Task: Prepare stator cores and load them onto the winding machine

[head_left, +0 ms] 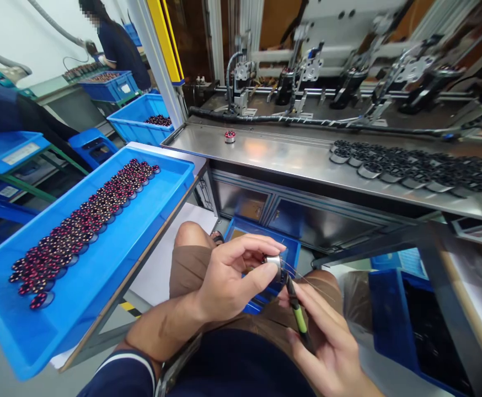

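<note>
My left hand (241, 273) is closed around a small wound motor stator (273, 264) with a silver metal side, held above my lap. Several thin loose wires (296, 271) stick out from it to the right. In my right hand (327, 336) is a pair of wire cutters (298, 314) with black and green handles. Their dark jaws are at the stator's right side, by the wires; whether they are closed on a wire I cannot tell. Fingers hide part of the stator.
Rows of red-and-black stators (87, 220) fill part of a blue tray (158, 201) at left. One stator (230, 137) stands on the metal ledge (266, 151), with many black-topped parts (406, 165) at right. Machine fixtures (245, 82) lie behind. A co-worker (121, 44) is at upper left.
</note>
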A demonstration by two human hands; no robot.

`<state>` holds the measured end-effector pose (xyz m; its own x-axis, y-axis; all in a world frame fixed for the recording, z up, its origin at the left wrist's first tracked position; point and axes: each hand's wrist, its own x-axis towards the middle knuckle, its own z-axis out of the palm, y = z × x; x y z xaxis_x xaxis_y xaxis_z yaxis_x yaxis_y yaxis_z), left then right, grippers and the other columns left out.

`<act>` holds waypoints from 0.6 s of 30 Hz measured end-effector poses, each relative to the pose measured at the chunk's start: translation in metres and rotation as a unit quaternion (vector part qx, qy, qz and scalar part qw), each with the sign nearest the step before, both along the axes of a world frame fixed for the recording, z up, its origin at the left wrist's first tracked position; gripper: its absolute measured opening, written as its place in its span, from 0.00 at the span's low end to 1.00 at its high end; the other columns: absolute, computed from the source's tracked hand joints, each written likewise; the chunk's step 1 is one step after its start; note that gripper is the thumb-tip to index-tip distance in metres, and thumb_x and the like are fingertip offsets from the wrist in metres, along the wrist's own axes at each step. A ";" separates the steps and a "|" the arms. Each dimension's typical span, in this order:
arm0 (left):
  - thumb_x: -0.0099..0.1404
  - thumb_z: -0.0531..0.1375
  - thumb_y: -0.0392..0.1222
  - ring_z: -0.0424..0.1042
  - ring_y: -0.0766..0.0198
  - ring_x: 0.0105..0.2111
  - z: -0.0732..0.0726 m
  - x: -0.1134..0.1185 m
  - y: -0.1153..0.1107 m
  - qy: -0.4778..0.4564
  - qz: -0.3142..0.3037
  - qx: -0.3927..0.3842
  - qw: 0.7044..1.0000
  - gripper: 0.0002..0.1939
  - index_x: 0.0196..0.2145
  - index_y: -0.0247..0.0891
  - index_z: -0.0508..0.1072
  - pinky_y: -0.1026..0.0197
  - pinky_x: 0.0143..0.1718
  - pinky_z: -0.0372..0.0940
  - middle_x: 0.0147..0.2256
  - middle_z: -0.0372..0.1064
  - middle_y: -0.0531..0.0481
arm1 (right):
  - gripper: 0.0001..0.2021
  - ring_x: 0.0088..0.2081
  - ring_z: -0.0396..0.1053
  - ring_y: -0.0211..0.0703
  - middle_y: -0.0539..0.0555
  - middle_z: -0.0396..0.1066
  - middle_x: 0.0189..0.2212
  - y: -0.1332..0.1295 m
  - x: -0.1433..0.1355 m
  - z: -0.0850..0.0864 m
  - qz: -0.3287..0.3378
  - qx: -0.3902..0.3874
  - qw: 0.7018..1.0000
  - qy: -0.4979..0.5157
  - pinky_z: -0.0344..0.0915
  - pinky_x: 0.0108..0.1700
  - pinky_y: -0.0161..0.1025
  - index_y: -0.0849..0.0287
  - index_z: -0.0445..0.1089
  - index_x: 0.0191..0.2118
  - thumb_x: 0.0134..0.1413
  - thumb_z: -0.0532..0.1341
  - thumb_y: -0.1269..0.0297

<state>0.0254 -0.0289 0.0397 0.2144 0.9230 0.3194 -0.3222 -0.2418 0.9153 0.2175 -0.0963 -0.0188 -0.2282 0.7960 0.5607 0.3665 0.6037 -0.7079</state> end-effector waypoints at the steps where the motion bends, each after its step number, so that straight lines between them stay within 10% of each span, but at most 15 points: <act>1: 0.66 0.66 0.36 0.78 0.61 0.45 0.000 0.000 -0.001 0.006 0.006 0.005 1.000 0.07 0.42 0.37 0.79 0.61 0.46 0.73 0.45 0.79 0.41 | 0.35 0.53 0.76 0.52 0.60 0.74 0.53 0.001 -0.001 0.001 0.003 0.001 1.000 -0.001 0.78 0.49 0.41 0.54 0.61 0.69 0.55 0.60 0.78; 18: 0.65 0.65 0.33 0.78 0.61 0.45 -0.001 -0.002 -0.003 0.039 0.003 0.032 0.999 0.08 0.43 0.37 0.80 0.64 0.43 0.74 0.46 0.79 0.41 | 0.35 0.49 0.74 0.46 0.58 0.72 0.50 0.002 0.000 0.003 0.029 -0.011 0.999 0.010 0.75 0.46 0.37 0.55 0.60 0.69 0.56 0.58 0.80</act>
